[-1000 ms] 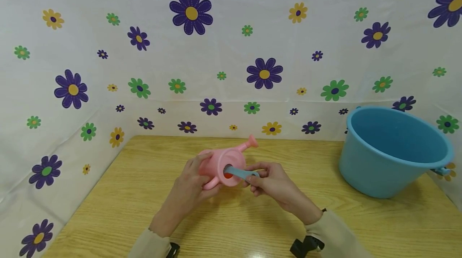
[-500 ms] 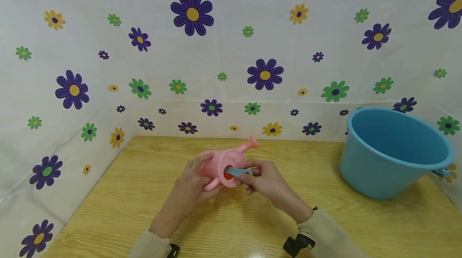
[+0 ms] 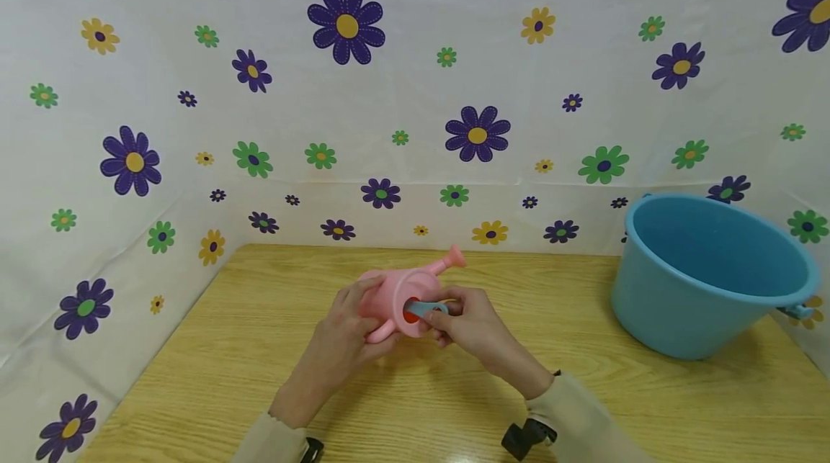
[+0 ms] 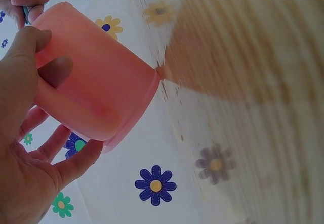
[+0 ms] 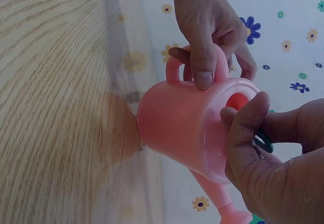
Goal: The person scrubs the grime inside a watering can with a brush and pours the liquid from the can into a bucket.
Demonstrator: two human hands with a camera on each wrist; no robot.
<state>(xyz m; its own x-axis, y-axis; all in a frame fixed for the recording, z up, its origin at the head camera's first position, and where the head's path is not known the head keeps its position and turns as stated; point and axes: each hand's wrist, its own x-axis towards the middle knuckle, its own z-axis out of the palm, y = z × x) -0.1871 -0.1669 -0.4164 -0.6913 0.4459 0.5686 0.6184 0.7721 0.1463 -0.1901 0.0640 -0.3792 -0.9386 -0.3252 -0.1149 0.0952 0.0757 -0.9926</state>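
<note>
A pink toy watering can (image 3: pixel 393 295) is tilted over the table with its opening toward me and its spout to the upper right. My left hand (image 3: pixel 340 337) grips it by body and handle; the right wrist view shows the thumb (image 5: pixel 203 72) over the handle loop. With thumb and fingers, my right hand (image 3: pixel 478 327) pinches a light-blue handle (image 3: pixel 421 307) with a looped end. The handle's far part runs into the can's opening, so what it belongs to is hidden. Red shows inside the opening. In the left wrist view, the can's base edge (image 4: pixel 147 102) meets the tabletop.
A large blue bucket (image 3: pixel 674 312) stands upright at the table's right side, its inside partly visible. The wood-grain table (image 3: pixel 227 355) ends at a flower-printed white sheet (image 3: pixel 395 96) behind and on the left.
My right hand has moved left toward the can, and the blue handle has slid deeper into the opening. The left hand and the can have hardly moved.
</note>
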